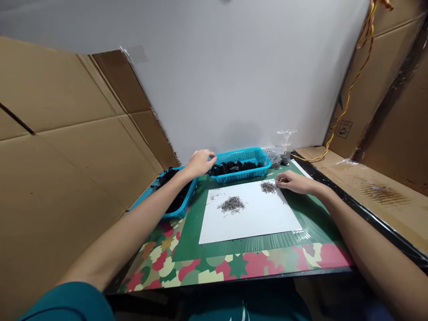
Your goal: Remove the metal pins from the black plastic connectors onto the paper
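My left hand [200,163] is over the left end of a blue plastic basket [240,177], its fingers curled together beside the black pieces [230,167] inside. What those fingers hold, if anything, I cannot make out. My right hand [294,183] rests at the right edge of a white sheet [254,223], fingertips pinched. A thin, pale sliver seems to stick out from them, too small to name. Right beside it lies a small pile of tiny metal pieces [268,187]. A larger pile of similar metal pieces [232,204] sits left of the sheet's middle, with loose ones scattered around.
Another blue basket [182,211] with black material stands at the left, partly behind my left forearm. Clear plastic bags [279,157] lie at the back right. Cardboard walls [83,156] flank the patterned tabletop [214,269]. A yellow twisted wire [347,104] hangs at the right.
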Demonstrator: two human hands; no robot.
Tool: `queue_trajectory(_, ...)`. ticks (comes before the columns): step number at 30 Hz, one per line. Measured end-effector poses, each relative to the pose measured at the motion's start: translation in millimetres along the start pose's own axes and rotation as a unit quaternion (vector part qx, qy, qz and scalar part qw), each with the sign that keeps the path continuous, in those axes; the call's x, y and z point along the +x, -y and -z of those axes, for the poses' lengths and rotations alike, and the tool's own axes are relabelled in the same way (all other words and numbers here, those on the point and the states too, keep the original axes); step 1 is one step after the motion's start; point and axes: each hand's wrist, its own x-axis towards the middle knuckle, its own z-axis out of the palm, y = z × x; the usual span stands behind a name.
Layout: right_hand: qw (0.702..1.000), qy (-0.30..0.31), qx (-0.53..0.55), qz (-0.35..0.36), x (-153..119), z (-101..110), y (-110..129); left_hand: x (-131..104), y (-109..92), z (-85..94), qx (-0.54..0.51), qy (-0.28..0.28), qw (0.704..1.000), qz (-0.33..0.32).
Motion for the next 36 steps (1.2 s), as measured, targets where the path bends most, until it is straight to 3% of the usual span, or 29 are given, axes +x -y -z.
queue_trajectory(6, 1.000, -0.014, 0.004, -0.024, 0, -2, -7, -47, 85, 34.5, 0.029, 0.071, 0.991, 0.112)
queue_trajectory(12, 1.000, 0.000, -0.017, -0.026, -1, -5, -6, -88, 133, 52.3, 0.011, 0.146, 0.976, 0.162)
queue_trajectory(18, 0.999, 0.015, 0.006, -0.038, -3, -5, -12, -110, 147, 44.6, 0.030, 0.165, 0.968, 0.186)
queue_trajectory(26, 0.998, -0.033, 0.048, -0.020, -2, -5, -13, -108, 154, 28.8, 0.150, 0.123, 0.947, 0.255)
queue_trajectory(31, 0.993, -0.042, 0.100, -0.038, -2, -3, -11, -107, 163, 30.0, 0.161, 0.152, 0.933, 0.284)
queue_trajectory(36, 0.987, -0.074, 0.138, -0.047, -6, 0, -1, -113, 173, 33.6, 0.137, 0.166, 0.937, 0.274)
